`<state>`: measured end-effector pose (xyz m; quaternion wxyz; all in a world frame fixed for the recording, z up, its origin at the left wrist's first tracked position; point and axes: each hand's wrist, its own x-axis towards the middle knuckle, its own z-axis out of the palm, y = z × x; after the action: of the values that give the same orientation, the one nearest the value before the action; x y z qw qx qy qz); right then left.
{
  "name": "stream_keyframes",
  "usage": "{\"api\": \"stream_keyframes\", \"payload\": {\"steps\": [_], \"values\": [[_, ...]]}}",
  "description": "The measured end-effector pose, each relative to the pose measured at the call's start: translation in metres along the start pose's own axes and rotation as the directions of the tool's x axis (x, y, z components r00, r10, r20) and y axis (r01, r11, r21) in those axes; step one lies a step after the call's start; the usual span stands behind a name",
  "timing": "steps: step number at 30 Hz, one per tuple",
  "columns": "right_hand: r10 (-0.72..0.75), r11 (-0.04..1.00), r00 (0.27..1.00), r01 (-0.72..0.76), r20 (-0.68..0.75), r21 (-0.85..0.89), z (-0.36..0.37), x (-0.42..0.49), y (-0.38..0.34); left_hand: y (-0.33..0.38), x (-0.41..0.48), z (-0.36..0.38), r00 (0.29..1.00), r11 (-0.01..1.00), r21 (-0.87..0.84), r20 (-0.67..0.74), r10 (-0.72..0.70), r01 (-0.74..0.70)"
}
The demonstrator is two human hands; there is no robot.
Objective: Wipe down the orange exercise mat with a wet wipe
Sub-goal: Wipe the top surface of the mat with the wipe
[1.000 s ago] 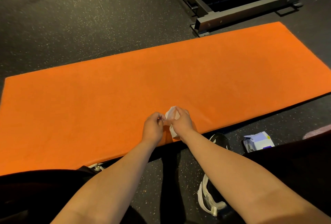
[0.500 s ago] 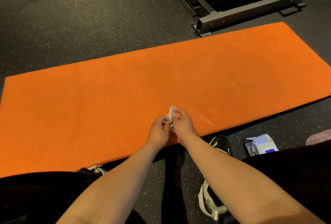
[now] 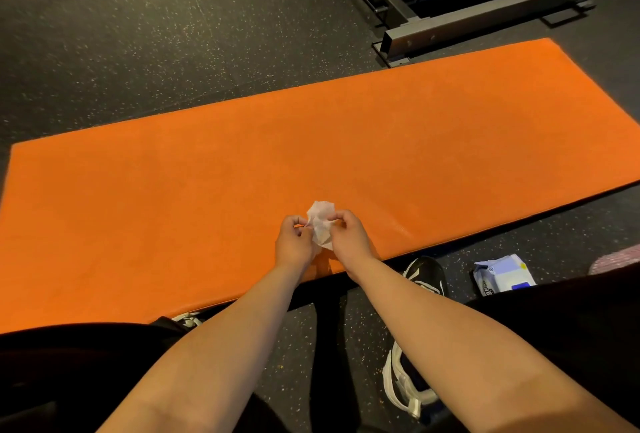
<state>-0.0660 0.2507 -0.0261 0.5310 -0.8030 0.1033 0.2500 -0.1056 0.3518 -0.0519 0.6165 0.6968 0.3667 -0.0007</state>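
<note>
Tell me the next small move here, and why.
The left hand and right hand each pinch the crumpled white wet wipe, bunched, above the near edge of the flat orange exercise mat. Probably draw them apart to open it out; spread, it would cover more.

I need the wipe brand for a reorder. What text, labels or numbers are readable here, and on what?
Nothing here reads clearly.
Wipes pack: dark print at its near left corner, too blurred to read.
Black shoe: white markings, no legible letters.
Orange mat and wet wipe: no print shows.
</note>
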Motion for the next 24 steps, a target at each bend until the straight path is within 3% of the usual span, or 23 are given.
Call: {"api": "stream_keyframes", "payload": {"steps": [2,8,13,16,20,24], "values": [[-0.012,0.996,1.000,0.012,0.001,-0.083,0.000,0.000,0.002,0.001,0.000,0.000,1.000,1.000,0.003,-0.002,-0.014,0.014],[-0.006,0.996,0.998,0.012,0.067,-0.085,0.000,0.001,0.009,0.002,-0.003,0.000,0.993,0.993,-0.026,0.012,-0.117,0.117],[-0.007,0.990,0.996,0.018,0.083,-0.141,-0.006,-0.002,0.006,0.004,-0.012,-0.002,0.991,0.999,-0.003,0.129,-0.033,0.033],[-0.029,0.975,0.998,0.040,0.055,-0.218,-0.006,-0.002,0.008,0.001,-0.012,0.000,0.994,0.998,0.062,0.108,0.012,-0.019],[-0.060,0.973,0.998,0.053,-0.025,-0.224,-0.003,0.000,0.013,0.000,-0.011,0.002,0.995,0.996,0.090,0.103,-0.008,-0.001],[-0.061,0.965,0.997,0.069,0.040,-0.254,-0.005,0.000,0.014,0.007,-0.009,0.004,0.972,0.994,0.094,0.219,-0.084,0.064]]}}
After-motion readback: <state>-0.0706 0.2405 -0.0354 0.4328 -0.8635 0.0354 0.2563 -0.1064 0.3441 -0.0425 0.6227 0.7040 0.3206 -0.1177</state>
